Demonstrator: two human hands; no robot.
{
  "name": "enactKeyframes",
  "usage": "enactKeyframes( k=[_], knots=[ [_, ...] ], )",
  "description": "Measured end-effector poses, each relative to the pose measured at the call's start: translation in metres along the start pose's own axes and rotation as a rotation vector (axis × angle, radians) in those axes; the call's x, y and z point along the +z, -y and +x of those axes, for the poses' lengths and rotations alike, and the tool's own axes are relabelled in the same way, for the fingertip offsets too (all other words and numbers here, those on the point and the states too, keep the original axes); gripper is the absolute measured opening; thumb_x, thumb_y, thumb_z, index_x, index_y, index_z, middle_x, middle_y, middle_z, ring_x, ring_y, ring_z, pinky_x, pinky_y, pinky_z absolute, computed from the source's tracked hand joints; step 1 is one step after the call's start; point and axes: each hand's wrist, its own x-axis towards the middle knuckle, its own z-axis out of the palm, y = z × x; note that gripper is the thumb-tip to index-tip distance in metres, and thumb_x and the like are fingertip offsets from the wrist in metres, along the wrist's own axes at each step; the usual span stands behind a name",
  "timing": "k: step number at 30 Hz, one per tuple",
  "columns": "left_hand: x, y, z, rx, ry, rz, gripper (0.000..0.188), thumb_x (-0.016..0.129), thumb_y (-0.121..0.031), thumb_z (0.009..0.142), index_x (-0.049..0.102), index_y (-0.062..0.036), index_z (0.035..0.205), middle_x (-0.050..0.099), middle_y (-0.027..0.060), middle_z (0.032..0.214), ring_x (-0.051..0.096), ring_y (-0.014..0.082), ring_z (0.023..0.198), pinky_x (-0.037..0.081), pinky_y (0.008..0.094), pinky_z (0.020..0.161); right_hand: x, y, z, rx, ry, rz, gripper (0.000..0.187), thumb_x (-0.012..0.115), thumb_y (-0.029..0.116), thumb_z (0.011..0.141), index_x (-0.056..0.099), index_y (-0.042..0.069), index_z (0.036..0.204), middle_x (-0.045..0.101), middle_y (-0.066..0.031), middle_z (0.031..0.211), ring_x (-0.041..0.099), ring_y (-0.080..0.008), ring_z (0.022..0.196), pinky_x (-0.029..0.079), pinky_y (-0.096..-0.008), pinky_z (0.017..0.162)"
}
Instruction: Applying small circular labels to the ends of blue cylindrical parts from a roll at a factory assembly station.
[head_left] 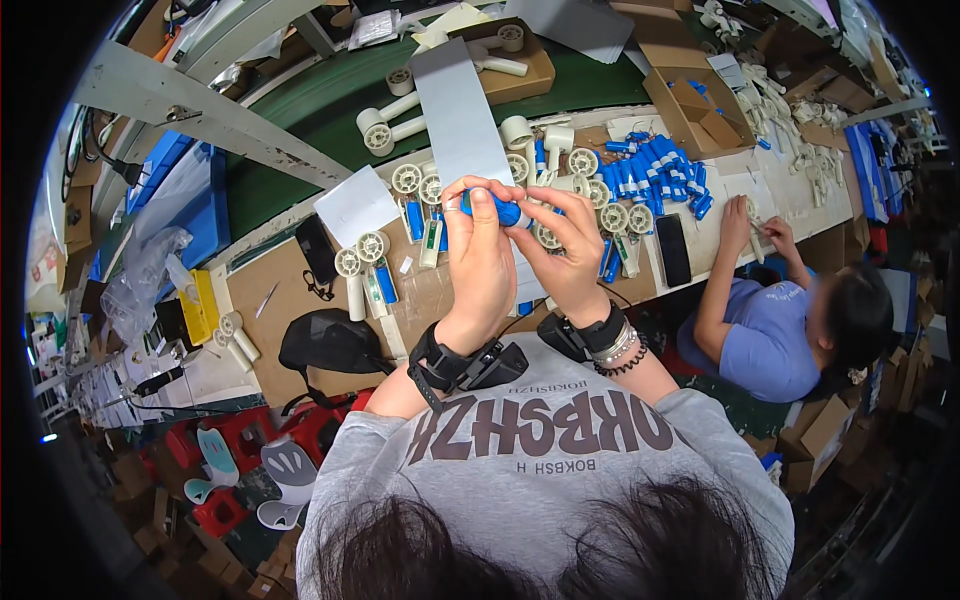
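Above the bench, both of my hands hold a blue cylindrical battery point(508, 213). My left hand point(478, 250) wraps round it, with the thumb laid along its top. My right hand point(560, 245) pinches its right end between thumb and fingers; what else may be between those fingertips is hidden. Behind and beside my hands lie several cream handheld fan housings point(373, 246) with round grilles, some with a blue battery point(386, 284) in the open handle. A long grey card sheet point(462, 110) runs away from my hands across the bench.
A heap of blue batteries point(660, 172) lies right, near an open cardboard box point(700, 110). A phone point(673, 250) lies close by. At left are a black pouch point(330, 345) and yellow bin point(198, 308). A co-worker point(770, 325) handles parts at right.
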Motion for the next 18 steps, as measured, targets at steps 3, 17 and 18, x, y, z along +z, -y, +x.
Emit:
enactKeyframes(
  k=[3, 17, 18],
  knots=[
    [-0.003, 0.002, -0.001, -0.002, -0.032, 0.045, 0.014, 0.038, -0.021, 0.095, 0.038, -0.0085, 0.101, 0.045, 0.0058, 0.091, 0.047, 0.0173, 0.093, 0.036, 0.0313, 0.086, 0.003, 0.000, -0.002, 0.026, -0.013, 0.058, 0.032, 0.073, 0.002, 0.062, 0.062, 0.002, 0.092, 0.061, -0.0091, 0.092, 0.057, -0.0247, 0.084, 0.045, -0.0331, 0.073],
    [-0.012, 0.025, -0.002, -0.056, -0.068, 0.149, 0.015, 0.042, -0.022, 0.094, 0.040, -0.0075, 0.100, 0.046, 0.0052, 0.089, 0.049, 0.0195, 0.093, 0.037, 0.0317, 0.085, 0.000, -0.017, -0.024, 0.244, 0.203, 0.167, 0.024, 0.063, 0.011, 0.075, 0.057, 0.001, 0.095, 0.060, -0.0127, 0.085, 0.058, -0.0279, 0.076, 0.046, -0.0337, 0.066],
    [-0.014, 0.027, -0.002, -0.077, -0.070, 0.149, 0.016, 0.042, -0.022, 0.093, 0.040, -0.0076, 0.100, 0.046, 0.0052, 0.088, 0.048, 0.0196, 0.093, 0.037, 0.0317, 0.085, -0.001, -0.020, -0.026, 0.241, 0.207, 0.160, 0.024, 0.063, 0.011, 0.075, 0.057, 0.001, 0.095, 0.060, -0.0127, 0.085, 0.058, -0.0279, 0.076, 0.046, -0.0337, 0.066]
  ],
)
